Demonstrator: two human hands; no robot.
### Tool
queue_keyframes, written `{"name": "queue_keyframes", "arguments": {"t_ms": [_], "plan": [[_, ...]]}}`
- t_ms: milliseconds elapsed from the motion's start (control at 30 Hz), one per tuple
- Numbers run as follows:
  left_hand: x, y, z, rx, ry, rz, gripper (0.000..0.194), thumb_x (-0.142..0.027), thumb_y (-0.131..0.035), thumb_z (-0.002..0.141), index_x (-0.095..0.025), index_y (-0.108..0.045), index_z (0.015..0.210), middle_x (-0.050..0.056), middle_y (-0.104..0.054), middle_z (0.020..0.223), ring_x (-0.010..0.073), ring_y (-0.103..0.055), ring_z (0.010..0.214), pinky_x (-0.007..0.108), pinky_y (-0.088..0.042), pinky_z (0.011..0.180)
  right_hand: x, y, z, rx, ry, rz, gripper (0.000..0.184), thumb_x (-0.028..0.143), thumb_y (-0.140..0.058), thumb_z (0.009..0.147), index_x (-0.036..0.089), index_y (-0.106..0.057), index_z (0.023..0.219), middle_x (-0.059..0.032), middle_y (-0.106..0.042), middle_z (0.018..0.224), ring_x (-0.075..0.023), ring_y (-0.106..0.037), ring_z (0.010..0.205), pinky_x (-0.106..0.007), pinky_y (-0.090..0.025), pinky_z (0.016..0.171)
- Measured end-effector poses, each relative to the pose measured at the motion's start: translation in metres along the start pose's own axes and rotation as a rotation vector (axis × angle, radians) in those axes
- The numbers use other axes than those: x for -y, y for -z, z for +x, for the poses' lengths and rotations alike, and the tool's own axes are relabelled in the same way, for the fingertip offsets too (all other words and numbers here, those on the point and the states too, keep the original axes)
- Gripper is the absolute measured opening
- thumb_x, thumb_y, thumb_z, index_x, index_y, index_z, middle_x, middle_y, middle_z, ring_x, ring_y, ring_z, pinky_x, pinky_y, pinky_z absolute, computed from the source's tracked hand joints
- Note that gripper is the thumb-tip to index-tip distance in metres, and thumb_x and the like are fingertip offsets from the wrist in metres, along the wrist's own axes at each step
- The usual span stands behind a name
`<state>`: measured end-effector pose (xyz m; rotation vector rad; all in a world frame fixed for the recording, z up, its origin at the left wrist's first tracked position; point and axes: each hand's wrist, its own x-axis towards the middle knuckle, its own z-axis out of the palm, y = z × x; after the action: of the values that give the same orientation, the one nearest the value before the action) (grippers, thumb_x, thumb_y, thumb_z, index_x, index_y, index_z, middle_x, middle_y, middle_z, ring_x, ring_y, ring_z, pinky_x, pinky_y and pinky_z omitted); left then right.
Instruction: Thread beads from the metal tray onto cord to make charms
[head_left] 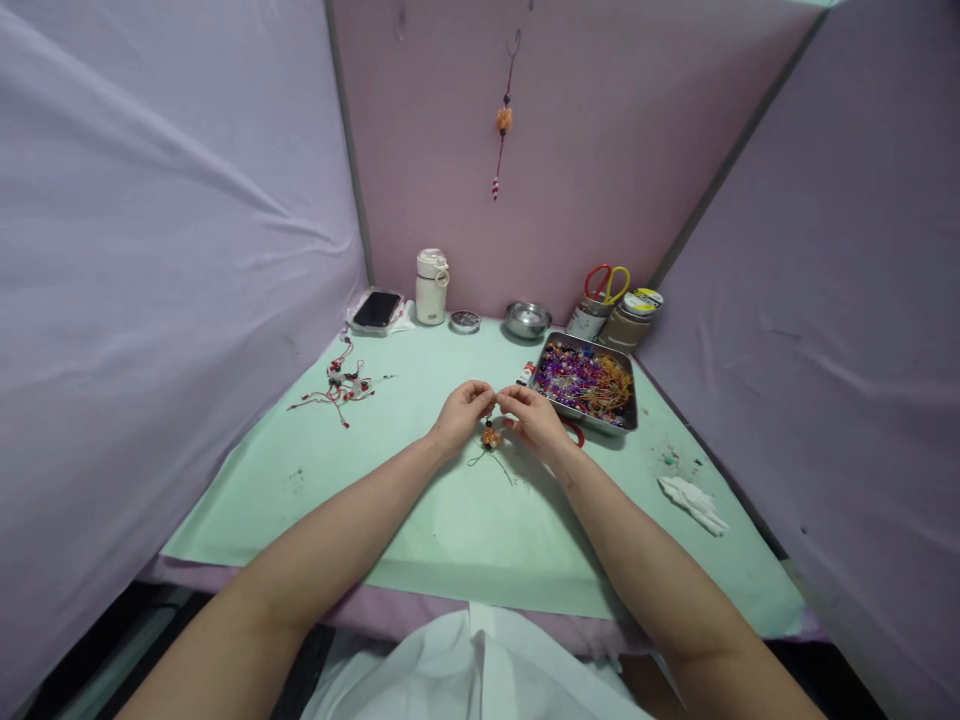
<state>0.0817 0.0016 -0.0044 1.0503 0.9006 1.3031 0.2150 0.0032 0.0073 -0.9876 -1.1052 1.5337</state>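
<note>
Over the middle of the green table top, my left hand (463, 415) and my right hand (534, 418) meet at their fingertips. Both are closed in a pinch on the upper cord of a beaded charm; the cord itself is mostly hidden by the fingers. Below them hangs the charm's orange bead cluster (490, 437), with dark beads above and below it. Its thin dark cord ends, one of them a loop, trail on the table just under the hands. Whether the cluster touches the table I cannot tell.
Right of my hands is a metal tray (631, 415) of beaded cords, with red-handled scissors (574, 432) partly under my right wrist. Finished-looking red cords (346, 385) lie left. Behind stand a white bottle (431, 290), a steel bowl (529, 320) and jars (628, 322). A similar charm (504, 120) hangs on the wall.
</note>
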Motion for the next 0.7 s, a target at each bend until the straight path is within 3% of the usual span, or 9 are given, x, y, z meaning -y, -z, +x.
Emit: {"name": "queue_keyframes", "arguments": {"t_ms": [300, 533, 700], "plan": [[0.004, -0.012, -0.005, -0.086, -0.012, -0.147, 0.016, -0.026, -0.061, 0.076, -0.018, -0.047, 0.078, -0.002, -0.058, 0.077, 0.0115, -0.058, 0.076, 0.033, -0.045, 0.087, -0.005, -0.005, 0.0, -0.076, 0.006, 0.08, 0.019, 0.029, -0.072, 0.06, 0.02, -0.056, 0.068, 0.0036, -0.049, 0.061, -0.01, -0.045, 0.06, -0.022, -0.034, 0.049], [0.006, -0.011, -0.002, -0.124, -0.027, -0.068, 0.006, -0.018, -0.052, 0.081, -0.019, -0.046, 0.08, -0.003, -0.054, 0.074, 0.0065, -0.05, 0.058, 0.023, -0.041, 0.062, -0.008, -0.004, 0.002, -0.065, 0.005, 0.107, 0.013, 0.025, -0.066, 0.062, 0.02, -0.055, 0.067, 0.0038, -0.047, 0.062, -0.0096, -0.045, 0.06, -0.02, -0.032, 0.049], [0.005, -0.01, -0.002, -0.123, -0.045, -0.005, 0.003, -0.018, -0.052, 0.08, -0.019, -0.049, 0.08, -0.003, -0.054, 0.074, 0.0059, -0.048, 0.058, 0.021, -0.039, 0.061, -0.006, -0.003, 0.002, -0.082, 0.017, 0.133, 0.013, 0.024, -0.064, 0.061, 0.02, -0.053, 0.066, 0.0046, -0.045, 0.062, -0.0091, -0.044, 0.06, -0.02, -0.033, 0.05]]}}
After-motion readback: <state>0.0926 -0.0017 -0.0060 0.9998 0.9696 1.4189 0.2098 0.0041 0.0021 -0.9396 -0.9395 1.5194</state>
